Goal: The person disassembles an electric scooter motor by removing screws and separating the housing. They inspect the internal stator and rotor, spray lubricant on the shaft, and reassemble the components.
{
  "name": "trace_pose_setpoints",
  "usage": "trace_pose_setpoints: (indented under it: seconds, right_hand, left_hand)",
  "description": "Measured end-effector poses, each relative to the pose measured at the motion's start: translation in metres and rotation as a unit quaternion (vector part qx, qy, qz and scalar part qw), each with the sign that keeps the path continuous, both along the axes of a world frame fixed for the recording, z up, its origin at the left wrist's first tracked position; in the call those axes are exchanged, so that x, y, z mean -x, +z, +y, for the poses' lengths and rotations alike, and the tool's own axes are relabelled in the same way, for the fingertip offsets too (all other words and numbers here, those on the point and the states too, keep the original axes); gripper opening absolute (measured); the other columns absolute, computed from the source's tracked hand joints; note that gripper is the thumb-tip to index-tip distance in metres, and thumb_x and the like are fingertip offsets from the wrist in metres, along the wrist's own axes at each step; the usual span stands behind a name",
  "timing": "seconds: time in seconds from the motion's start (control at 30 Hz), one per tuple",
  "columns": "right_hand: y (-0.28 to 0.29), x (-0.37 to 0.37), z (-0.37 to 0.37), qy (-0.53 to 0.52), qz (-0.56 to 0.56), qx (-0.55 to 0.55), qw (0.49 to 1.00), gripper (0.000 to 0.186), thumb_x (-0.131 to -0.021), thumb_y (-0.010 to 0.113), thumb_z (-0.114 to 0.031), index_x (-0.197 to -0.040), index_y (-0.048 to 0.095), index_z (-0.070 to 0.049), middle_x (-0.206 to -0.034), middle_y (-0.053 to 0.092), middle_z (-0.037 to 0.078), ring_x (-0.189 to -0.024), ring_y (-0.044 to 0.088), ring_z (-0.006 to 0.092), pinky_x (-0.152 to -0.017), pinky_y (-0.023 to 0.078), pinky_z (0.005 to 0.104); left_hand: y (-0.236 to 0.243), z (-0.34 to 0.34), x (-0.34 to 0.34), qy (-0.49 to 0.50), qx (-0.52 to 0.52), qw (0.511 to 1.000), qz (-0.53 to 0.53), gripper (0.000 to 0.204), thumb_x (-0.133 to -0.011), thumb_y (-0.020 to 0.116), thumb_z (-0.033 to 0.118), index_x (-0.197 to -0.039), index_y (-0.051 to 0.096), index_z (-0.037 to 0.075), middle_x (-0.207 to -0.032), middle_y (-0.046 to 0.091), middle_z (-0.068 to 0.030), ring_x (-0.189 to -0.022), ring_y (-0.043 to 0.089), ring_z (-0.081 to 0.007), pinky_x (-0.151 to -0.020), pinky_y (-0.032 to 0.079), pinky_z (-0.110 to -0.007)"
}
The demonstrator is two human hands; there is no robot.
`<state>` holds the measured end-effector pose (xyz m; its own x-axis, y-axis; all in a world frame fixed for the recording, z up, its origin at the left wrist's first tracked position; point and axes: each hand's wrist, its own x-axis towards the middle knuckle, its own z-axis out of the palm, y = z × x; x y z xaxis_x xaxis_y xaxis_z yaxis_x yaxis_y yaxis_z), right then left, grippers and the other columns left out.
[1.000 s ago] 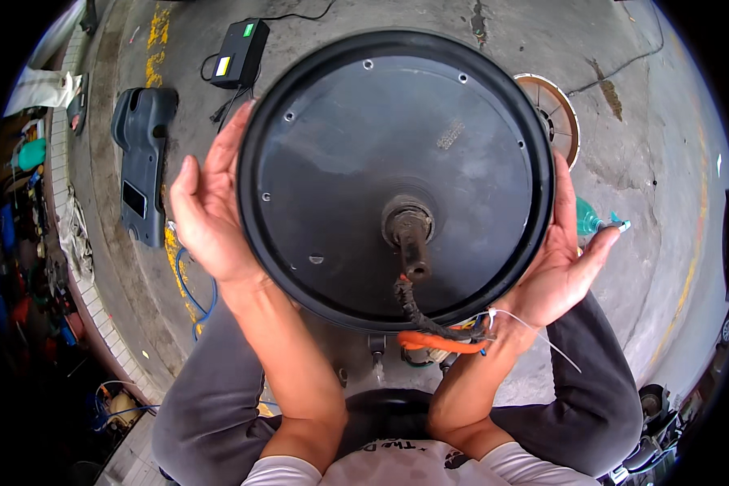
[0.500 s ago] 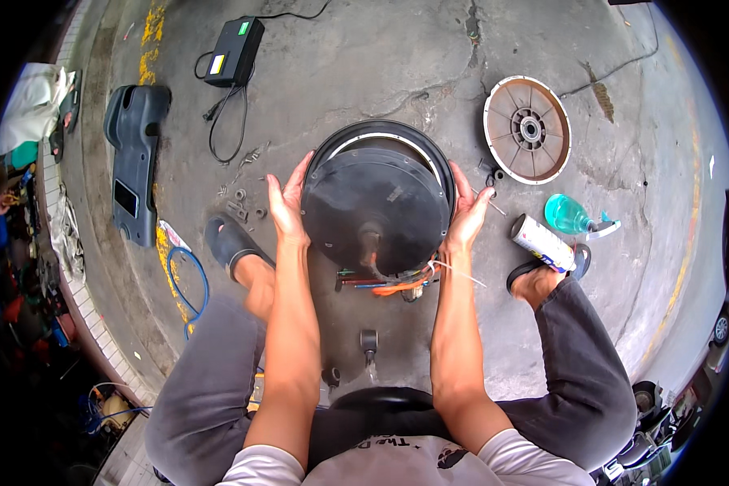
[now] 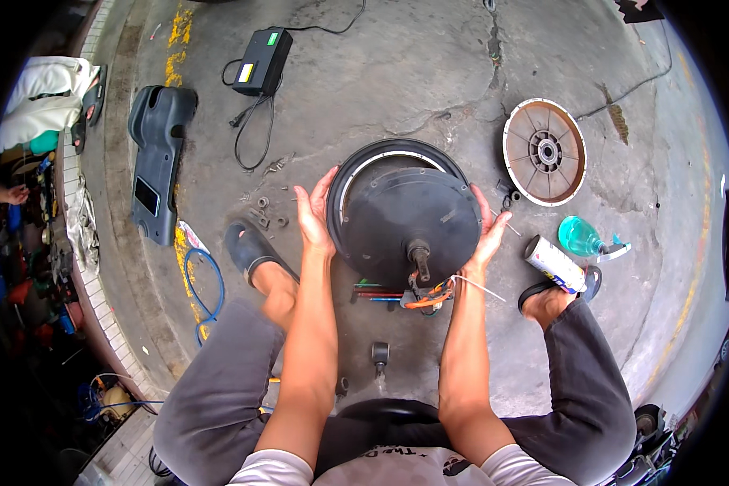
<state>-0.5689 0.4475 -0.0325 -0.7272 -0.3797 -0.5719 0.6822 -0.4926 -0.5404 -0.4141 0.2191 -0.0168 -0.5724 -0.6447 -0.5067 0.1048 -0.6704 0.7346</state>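
Note:
Between my hands is a black wheel hub motor with a round side cover point(image 3: 393, 215). The cover sits tilted and off-centre on the black rim point(image 3: 342, 180), leaving a crescent gap at the upper left. A metal axle point(image 3: 419, 256) sticks out of the cover, with orange wires point(image 3: 429, 301) hanging below it. My left hand point(image 3: 316, 215) holds the left side of the rim, thumb raised. On the right edge, my right hand point(image 3: 486, 235) presses its palm and fingers against the motor. Some fingertips of both hands are hidden behind it.
A round metal hub cover with a bearing point(image 3: 573, 150) lies at the right, near a teal spray bottle point(image 3: 579, 235) and spray can point(image 3: 554, 263). Loose nuts and bolts point(image 3: 263, 212) lie left. Beyond are a black charger point(image 3: 262, 61) and grey plastic panel point(image 3: 155, 174). A mallet point(image 3: 380, 353) lies nearer me.
The side cover has tipped and shifted toward the lower right of the rim, so the axle shows more clearly. Both hands keep their hold. The whole view has shifted slightly.

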Motion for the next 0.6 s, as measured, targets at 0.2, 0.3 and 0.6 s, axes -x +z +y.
trace_pose_setpoints:
  seconds: [0.2,0.3,0.6]
  right_hand:
    - [-0.005,-0.001,-0.002,-0.001,0.022,-0.033,0.999,0.086,-0.105,0.026,-0.069,-0.149,0.049,0.001,-0.14,0.06,0.019,-0.122,0.061,0.029,-0.105,0.05,0.0414]
    - [0.004,0.0,-0.001,0.035,0.042,-0.027,0.998,0.08,-0.108,0.031,-0.063,-0.149,0.046,0.004,-0.155,0.047,0.022,-0.14,0.049,0.0316,-0.119,0.036,0.0423]
    - [0.011,0.001,0.001,0.036,0.259,-0.237,0.936,0.061,-0.109,0.042,-0.05,-0.133,0.058,0.004,-0.145,0.053,0.022,-0.135,0.051,0.0307,-0.116,0.036,0.0431]
  left_hand:
    - [0.001,0.001,0.001,0.016,0.015,1.0,-0.016,0.093,-0.104,0.018,0.072,-0.149,0.049,-0.004,-0.151,0.053,-0.0153,-0.14,0.049,-0.0276,-0.12,0.035,-0.04]
    - [0.001,0.002,0.0,0.023,0.0,1.0,-0.007,0.085,-0.106,0.026,0.066,-0.149,0.048,-0.004,-0.151,0.052,-0.0166,-0.14,0.049,-0.0278,-0.12,0.035,-0.04]
    - [-0.015,-0.003,-0.004,0.007,0.061,0.998,-0.027,0.066,-0.108,0.045,0.048,-0.149,0.048,-0.005,-0.143,0.059,-0.0212,-0.13,0.058,-0.0272,-0.112,0.044,-0.038]
